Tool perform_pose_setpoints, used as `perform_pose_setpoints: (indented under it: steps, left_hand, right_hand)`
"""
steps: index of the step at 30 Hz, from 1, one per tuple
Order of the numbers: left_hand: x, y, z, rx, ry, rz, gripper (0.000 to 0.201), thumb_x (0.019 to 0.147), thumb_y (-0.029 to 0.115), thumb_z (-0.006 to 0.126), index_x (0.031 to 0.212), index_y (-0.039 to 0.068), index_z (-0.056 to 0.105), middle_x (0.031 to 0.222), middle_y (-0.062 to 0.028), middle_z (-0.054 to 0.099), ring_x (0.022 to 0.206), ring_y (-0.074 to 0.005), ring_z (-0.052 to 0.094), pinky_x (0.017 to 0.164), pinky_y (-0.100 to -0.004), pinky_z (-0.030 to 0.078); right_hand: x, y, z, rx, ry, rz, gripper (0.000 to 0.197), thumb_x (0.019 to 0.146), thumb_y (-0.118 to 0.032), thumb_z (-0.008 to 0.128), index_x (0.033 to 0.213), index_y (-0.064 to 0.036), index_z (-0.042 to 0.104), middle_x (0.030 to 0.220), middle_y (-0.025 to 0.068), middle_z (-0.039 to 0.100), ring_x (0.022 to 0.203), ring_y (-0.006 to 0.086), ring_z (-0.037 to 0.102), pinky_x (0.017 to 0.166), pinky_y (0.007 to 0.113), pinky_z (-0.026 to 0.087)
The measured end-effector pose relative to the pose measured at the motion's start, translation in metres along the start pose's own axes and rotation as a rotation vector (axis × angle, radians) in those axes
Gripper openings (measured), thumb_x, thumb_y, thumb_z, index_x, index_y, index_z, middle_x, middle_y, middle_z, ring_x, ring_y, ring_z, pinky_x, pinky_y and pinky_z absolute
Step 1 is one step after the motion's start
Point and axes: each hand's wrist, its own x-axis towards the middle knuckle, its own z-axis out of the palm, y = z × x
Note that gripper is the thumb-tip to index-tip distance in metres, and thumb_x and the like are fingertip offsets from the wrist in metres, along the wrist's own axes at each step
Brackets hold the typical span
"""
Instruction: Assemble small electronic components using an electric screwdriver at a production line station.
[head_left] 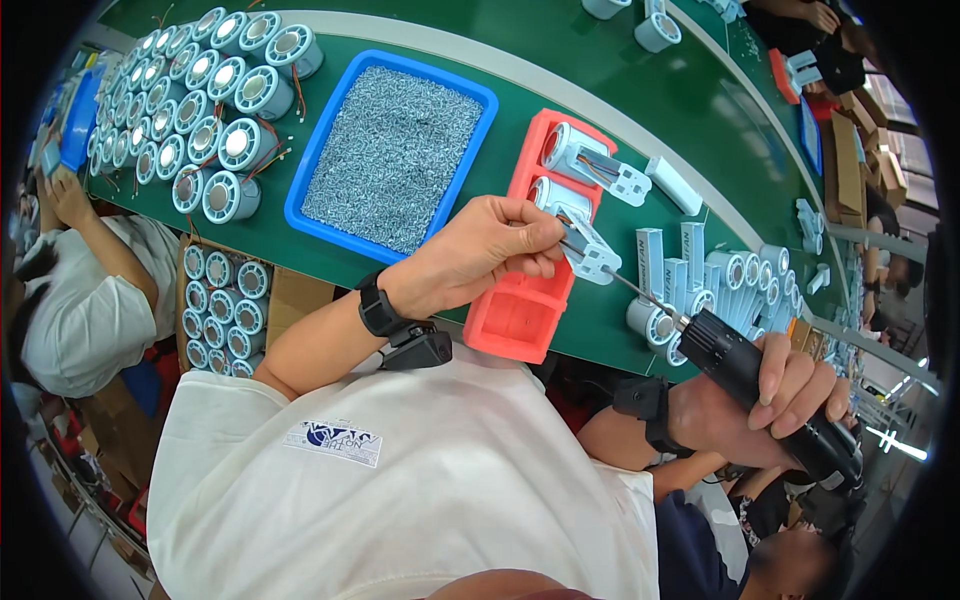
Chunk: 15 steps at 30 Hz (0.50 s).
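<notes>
Blue tray [487, 97]: right rim near the red fixture [505, 345], green bench [496, 155] between. Left hand [485, 245]: thumb and forefinger pinched together at the pale cylindrical unit [555, 194] seated in the fixture; pinched item indistinct. Right hand [787, 393]: fingers wrapped around the black screwdriver [725, 355], bit extending to the unit's bracket [592, 252].
</notes>
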Motion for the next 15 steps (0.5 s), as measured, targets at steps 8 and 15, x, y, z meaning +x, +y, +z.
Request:
perform_pose_setpoints:
  steps: [8,15]
  left_hand:
    - [-0.046,0.016,-0.003,-0.183,0.254,-0.176,0.038,0.101,0.025,0.050,0.120,-0.008,0.053,0.104,-0.0175,0.068,0.091,-0.0192,0.070,0.081,-0.0273,0.059]
    - [-0.055,0.011,-0.039,-0.013,0.069,-0.204,0.039,0.103,0.027,0.045,0.113,-0.008,0.056,0.100,-0.0182,0.068,0.084,-0.0193,0.071,0.071,-0.0254,0.059]
  right_hand:
    - [0.001,0.001,0.017,-0.348,-0.089,-0.057,0.036,0.095,-0.041,0.046,0.105,-0.0067,0.048,0.065,0.0036,0.048,0.050,0.0164,0.048,0.061,0.035,0.042]
    - [0.001,0.008,0.014,-0.583,-0.085,-0.038,0.026,0.097,-0.034,0.047,0.105,-0.0094,0.047,0.066,0.0036,0.050,0.051,0.0185,0.052,0.062,0.038,0.044]
